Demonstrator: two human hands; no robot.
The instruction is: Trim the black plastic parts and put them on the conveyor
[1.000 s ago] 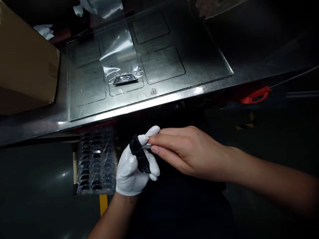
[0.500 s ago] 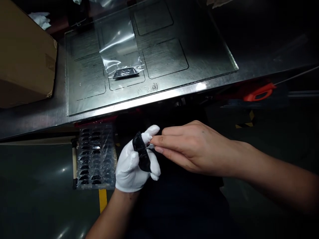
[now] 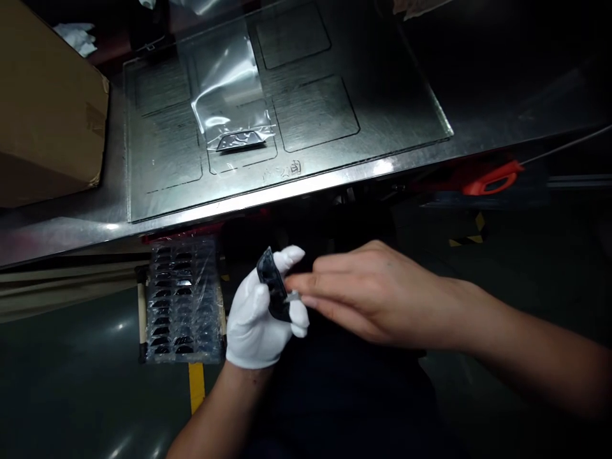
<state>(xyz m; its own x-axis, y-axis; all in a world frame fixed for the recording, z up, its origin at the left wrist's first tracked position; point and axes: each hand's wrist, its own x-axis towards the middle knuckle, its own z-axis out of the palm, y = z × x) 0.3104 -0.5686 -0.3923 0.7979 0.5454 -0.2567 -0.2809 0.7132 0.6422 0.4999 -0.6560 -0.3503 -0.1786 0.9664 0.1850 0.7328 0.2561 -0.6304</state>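
head view, hands. the left hand [image 3: 261, 319], in a white glove, is closed around a small black plastic part [image 3: 273, 285]: thumb on the near face, fingers curled behind it, index fingertip raised above its top edge. the part stands nearly upright, tilted slightly away, below the table edge [image 3: 306, 185]. the right hand [image 3: 363, 296] is bare and pinched shut; thumb and forefinger meet at the right edge of the part on a small pale piece [image 3: 292, 295], too small and blurred to identify.

changes over the last second. the part has turned from lying slanted across the gloved palm to standing more upright, and the gloved hand has shifted a little lower and to the right. the pale piece now sits lower on the part's edge than half a second ago. the right fingers are motion-blurred, so that hand is judged to be working along the edge, not resting on it. both grips are unchanged.

head view, surroundings. left of the gloved hand, just beside it and below the table, lies a clear tray [image 3: 184, 303] with rows of similar dark parts. beyond both hands, on the metal plate [image 3: 382, 108], a clear bag [image 3: 229, 89] holds one dark part [image 3: 240, 140]. far left stands a cardboard box [image 3: 48, 108]. to the right, beyond the bare forearm, an orange handle [image 3: 492, 180] shows under the table edge.
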